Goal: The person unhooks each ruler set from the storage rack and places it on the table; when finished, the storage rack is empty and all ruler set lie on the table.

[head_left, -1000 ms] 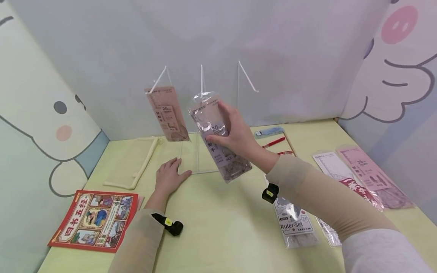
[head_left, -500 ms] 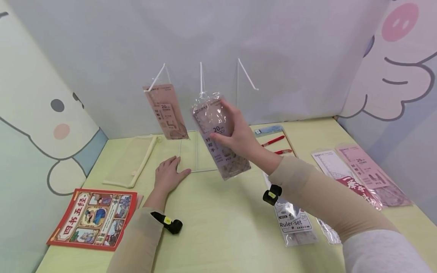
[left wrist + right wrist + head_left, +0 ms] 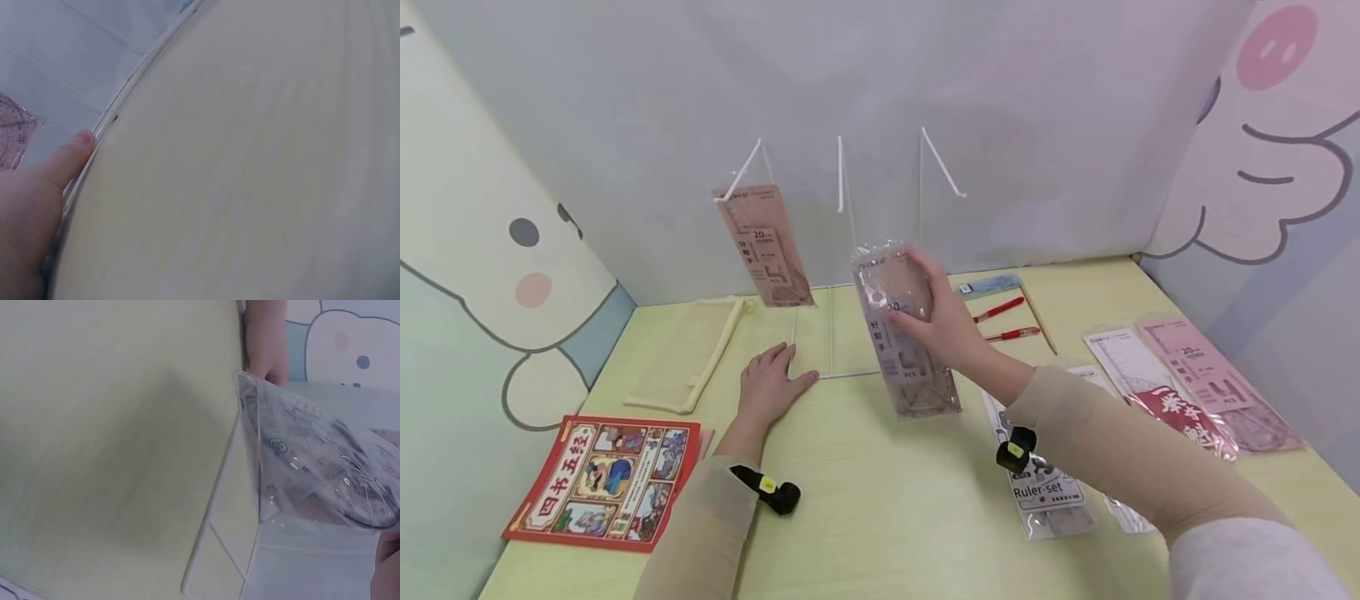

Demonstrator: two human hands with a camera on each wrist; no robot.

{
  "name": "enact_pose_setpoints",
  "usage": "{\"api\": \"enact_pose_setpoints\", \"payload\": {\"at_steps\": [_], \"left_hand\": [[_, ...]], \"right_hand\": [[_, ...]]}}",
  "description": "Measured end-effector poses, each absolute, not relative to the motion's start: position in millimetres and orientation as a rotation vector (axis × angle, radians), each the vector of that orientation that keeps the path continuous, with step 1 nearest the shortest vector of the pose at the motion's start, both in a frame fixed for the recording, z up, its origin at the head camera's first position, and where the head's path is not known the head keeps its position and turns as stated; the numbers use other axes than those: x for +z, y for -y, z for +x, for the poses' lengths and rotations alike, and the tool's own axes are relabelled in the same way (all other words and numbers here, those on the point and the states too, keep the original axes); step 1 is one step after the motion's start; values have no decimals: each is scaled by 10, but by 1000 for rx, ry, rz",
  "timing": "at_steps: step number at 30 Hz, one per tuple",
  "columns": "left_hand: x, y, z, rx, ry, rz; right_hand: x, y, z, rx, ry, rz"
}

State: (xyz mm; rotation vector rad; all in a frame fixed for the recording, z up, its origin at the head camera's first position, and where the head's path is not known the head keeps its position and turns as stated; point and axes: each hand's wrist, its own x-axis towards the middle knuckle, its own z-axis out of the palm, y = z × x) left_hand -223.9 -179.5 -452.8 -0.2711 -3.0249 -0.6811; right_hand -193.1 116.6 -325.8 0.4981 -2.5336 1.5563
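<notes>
The right hand [image 3: 942,321] has come down and away from the middle hook [image 3: 841,175] since the earlier frames. The pink ruler-set packet [image 3: 904,333] it carries, which was up at that hook, is now off it and lower, its bottom end close over the table [image 3: 887,517].

From the head camera, the right hand's fingers curl round the packet's upper half, thumb in front and fingertips spread on its far edge. The packet slants down from those fingers towards the person. A second pink packet [image 3: 763,246] hangs on the left hook [image 3: 741,173], beyond the left hand's fingertips. The left hand [image 3: 767,387] lies flat, fingers straight and close together, tips on the clear base plate [image 3: 820,337] of the stand. Two red pens [image 3: 1003,321] lie just beyond the right hand's knuckles. A packet marked Ruler-set [image 3: 1045,487] lies under the right forearm, and more packets [image 3: 1195,387] lie well to the right of it. A red picture book [image 3: 606,483] lies left of the left wrist.

In the left wrist view, the thumb [image 3: 65,159] lies straight along the plate's edge [image 3: 128,90], touching it; the other fingers are out of sight.

In the right wrist view, the packet [image 3: 306,462] hangs below the gripping hand, of which only a fingertip [image 3: 386,569] shows at the frame's edge. The left hand's fingers [image 3: 265,337] lie beyond the packet.
</notes>
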Motion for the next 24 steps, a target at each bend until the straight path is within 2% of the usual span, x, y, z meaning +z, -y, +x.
{"api": "enact_pose_setpoints", "payload": {"at_steps": [15,24], "left_hand": [[-4473,1779,-2217,-708,3049,-264],[-4495,1785,-2237,-702,3045,-263]], "right_hand": [[-3736,-1417,-1751,1572,2768,417],[-3953,-1552,-1623,1320,2956,478]]}}
